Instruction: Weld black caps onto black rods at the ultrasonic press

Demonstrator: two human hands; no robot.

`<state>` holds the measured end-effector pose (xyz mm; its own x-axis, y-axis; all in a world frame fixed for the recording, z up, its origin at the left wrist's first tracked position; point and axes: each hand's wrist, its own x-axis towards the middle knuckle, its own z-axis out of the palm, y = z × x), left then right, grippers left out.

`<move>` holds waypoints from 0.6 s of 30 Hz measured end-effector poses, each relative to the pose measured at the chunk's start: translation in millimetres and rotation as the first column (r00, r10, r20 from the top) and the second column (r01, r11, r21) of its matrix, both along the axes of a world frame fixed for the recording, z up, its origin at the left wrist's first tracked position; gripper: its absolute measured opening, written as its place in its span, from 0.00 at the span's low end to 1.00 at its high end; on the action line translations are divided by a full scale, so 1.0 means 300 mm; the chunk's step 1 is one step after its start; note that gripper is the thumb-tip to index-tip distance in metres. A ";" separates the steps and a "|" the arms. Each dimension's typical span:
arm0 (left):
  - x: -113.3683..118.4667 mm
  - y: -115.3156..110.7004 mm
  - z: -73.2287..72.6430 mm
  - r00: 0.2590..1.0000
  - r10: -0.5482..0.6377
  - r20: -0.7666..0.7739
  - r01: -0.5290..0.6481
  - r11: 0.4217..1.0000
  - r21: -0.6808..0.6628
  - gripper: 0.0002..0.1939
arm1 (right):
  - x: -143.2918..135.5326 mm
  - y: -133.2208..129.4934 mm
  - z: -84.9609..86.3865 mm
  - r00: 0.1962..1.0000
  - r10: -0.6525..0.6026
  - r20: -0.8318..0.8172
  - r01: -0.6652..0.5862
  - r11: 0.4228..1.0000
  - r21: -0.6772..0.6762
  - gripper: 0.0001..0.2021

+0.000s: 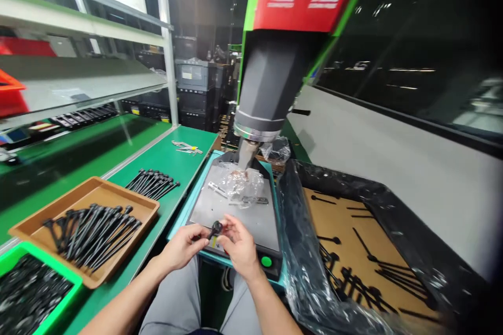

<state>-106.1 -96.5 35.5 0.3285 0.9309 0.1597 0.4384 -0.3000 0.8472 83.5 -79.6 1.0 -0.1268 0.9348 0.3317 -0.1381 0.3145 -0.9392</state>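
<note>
A small black part with a round head [216, 227] is between my two hands, above the front edge of the machine's base. My left hand [187, 245] pinches it from the left, thumb against fingers. From the right, my right hand [239, 245] curls its thumb and fingers at the round head. My palms hide part of the piece. Beyond my hands, a metal horn [247, 154] points down at a fixture wrapped in clear plastic [239, 180] on the grey base plate [202, 209].
To the left, a brown tray [96, 182] holds several black round-headed rods; more rods [151, 184] lie behind it. A green bin [74, 277] holds small black parts. At right stands a box lined with black plastic [293, 209], with rods inside. A green button [266, 261] is near my right hand.
</note>
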 end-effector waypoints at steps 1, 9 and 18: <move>-0.039 -0.011 0.007 0.998 0.056 -0.024 -0.056 0.998 0.009 0.09 | 0.003 -0.004 -0.006 1.000 -0.001 -0.025 0.000 0.999 -0.055 0.23; -0.537 -0.092 0.082 0.551 0.664 -0.505 -0.701 0.697 0.151 0.11 | 0.110 -0.035 -0.083 0.998 -0.064 -0.001 0.059 0.931 -0.359 0.26; -0.928 -0.087 0.075 0.226 0.666 -0.711 -0.906 0.411 0.097 0.08 | 0.204 -0.076 -0.125 0.991 -0.130 0.028 0.126 0.855 -0.503 0.30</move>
<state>-384.4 -122.7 57.9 -0.7124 0.7011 -0.0322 0.6737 0.6959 0.2487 144.6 -102.4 -36.6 0.0058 0.9824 -0.1868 -0.1362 -0.1843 -0.9734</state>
